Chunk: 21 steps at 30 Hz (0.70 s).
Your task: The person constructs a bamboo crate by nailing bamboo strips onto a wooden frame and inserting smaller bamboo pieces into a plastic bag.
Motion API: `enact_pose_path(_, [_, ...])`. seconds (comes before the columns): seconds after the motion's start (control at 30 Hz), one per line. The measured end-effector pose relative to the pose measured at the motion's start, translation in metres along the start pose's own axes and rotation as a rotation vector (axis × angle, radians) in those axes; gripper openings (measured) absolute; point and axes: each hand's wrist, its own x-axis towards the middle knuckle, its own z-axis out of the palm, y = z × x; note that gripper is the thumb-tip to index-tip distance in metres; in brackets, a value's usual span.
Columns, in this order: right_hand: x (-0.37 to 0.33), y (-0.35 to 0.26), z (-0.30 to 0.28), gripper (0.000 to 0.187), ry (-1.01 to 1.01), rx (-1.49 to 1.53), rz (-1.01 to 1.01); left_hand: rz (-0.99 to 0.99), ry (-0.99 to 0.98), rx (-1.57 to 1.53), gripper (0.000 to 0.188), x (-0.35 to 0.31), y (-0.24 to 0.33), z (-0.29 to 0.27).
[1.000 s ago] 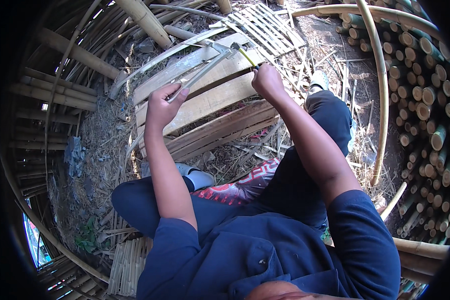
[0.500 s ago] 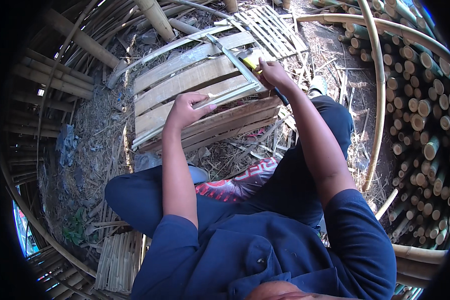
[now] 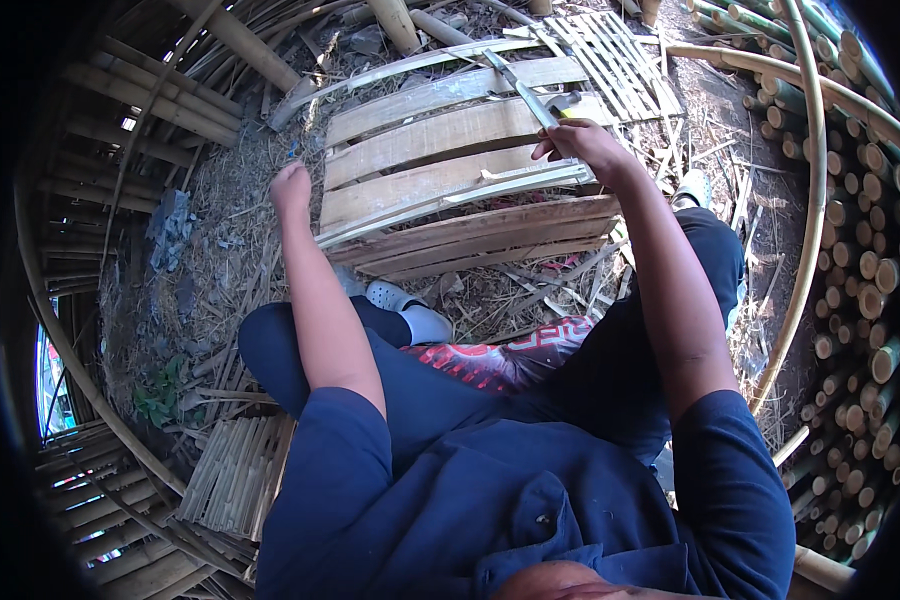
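Note:
My left hand (image 3: 290,188) is closed, held over the littered ground left of a slatted wooden crate (image 3: 410,145). A tiny blue spot shows just beyond its fingers; whether I hold anything is hidden. Over the crate's right end hovers my right hand (image 3: 588,148), fingers bent and partly spread. Beneath or beside it are a hammer (image 3: 567,100) with some yellow on its handle and a long, narrow metal blade (image 3: 515,80). The hand covers their near ends, so I cannot tell if it grips either. Thin pale strips (image 3: 450,202) run along the crate's near edge.
A slatted bamboo panel (image 3: 615,65) lies beyond the crate's far right corner. Cut bamboo poles (image 3: 875,270) are stacked at right, behind a curved pole (image 3: 808,200). Bundled bamboo strips (image 3: 232,470) lie at lower left. A red-and-dark printed bag (image 3: 540,355) lies between my legs.
My left hand has let go of the thin strips and swung left, off the crate. My right hand has shifted over the hammer and blade. The view has shifted too.

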Motion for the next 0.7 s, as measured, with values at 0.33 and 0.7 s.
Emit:
enact_pose_path(0.33, [0.008,0.027,0.001,0.033,-0.066,0.179,-0.099,-1.055,-0.285,0.020,0.075,-0.041,-0.087,-0.016])
enact_pose_path(0.7, [-0.011,-0.002,0.026,0.037,-0.053,0.174,-0.198,-0.560,-0.154,-0.550,0.044,-0.004,-0.116,-0.057])
